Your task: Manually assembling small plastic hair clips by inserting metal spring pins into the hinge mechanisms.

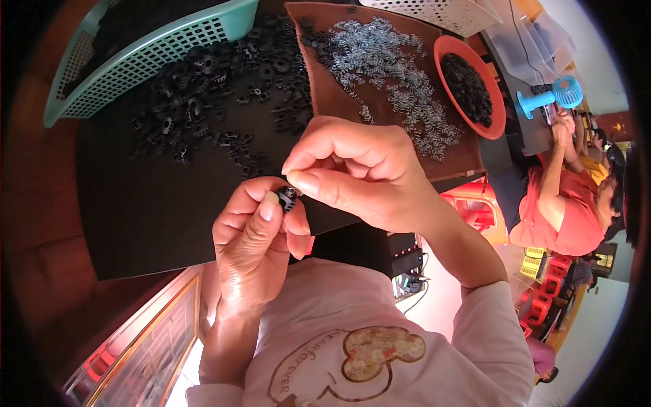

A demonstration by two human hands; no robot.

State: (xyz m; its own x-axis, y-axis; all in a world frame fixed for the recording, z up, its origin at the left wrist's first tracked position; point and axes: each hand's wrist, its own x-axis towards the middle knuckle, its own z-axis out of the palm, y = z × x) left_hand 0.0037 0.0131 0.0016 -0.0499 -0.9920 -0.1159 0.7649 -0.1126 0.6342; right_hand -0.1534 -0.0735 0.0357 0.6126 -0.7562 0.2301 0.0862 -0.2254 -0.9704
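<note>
Between the thumb and fingers of my left hand (249, 241) sits a small black plastic part (287, 199) with a metallic-looking spot at its top. My right hand (369, 173) is just above it, thumb and index finger pinched together by the part's upper end. Whatever lies in that pinch is too small to make out. Beyond my hands, many similar loose black parts (190, 102) are heaped on the dark table (135, 217). A pile of small metal springs (380, 57) spreads over a brown cloth (327, 95) farther right.
A green perforated basket (152, 61) with black contents stands at the far left. An orange-red bowl (499, 102) of black pieces rests on the right, near a white basket (441, 15). Farther right are a blue fan (567, 91), a stool (498, 214) and a person in red (576, 214).
</note>
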